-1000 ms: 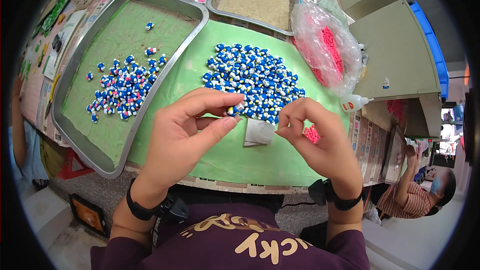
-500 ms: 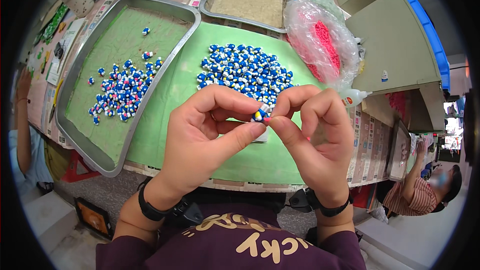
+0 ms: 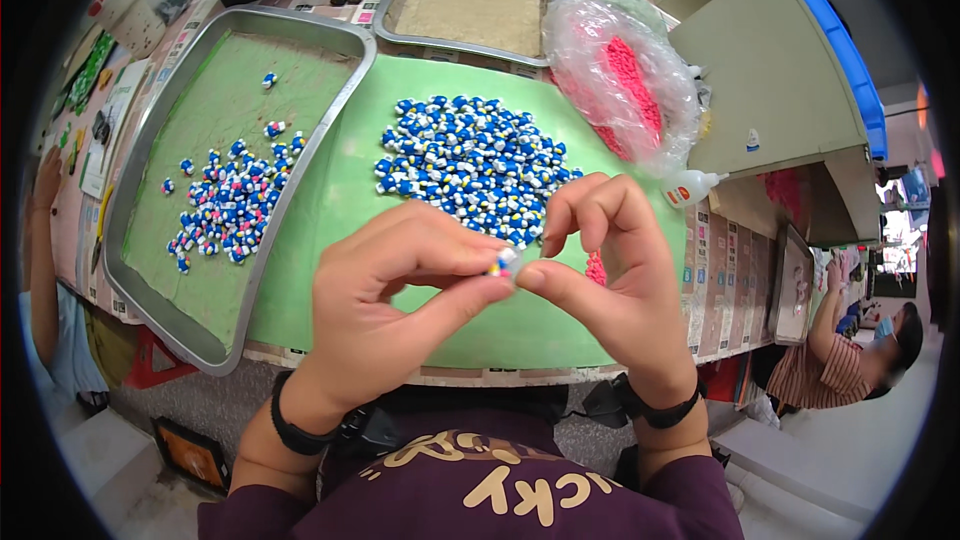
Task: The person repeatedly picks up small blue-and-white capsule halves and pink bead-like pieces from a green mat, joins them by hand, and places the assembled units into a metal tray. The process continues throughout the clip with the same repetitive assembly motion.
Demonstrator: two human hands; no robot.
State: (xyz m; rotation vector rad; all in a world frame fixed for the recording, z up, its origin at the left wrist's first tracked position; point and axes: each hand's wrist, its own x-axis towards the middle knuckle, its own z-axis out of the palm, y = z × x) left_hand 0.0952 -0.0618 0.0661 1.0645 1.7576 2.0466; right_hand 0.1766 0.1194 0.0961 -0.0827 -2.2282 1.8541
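Note:
My left hand (image 3: 385,290) pinches a small blue-and-white figurine (image 3: 503,262) between thumb and forefinger; it is slightly blurred. Beside it, the thumb tip of my right hand (image 3: 620,285) is close to the figurine. The right forefinger is curled and apart from the thumb, with nothing visible between them. Beyond my hands lies a heap of similar blue-and-white figurines (image 3: 470,155) on a green mat (image 3: 345,180). Small pink pieces (image 3: 596,268) show past my right hand, partly hidden by it.
At left, a metal tray (image 3: 245,335) holds more figurines, many with pink bits. A clear plastic bag (image 3: 570,40) of pink pieces and a small white squeeze bottle (image 3: 690,188) lie at right. Another tray (image 3: 385,15) stands behind. People sit at both sides.
My right forefinger has parted from the thumb at the figurine. My left hand has shifted slightly left and down with the figurine, and the whole view has moved a little.

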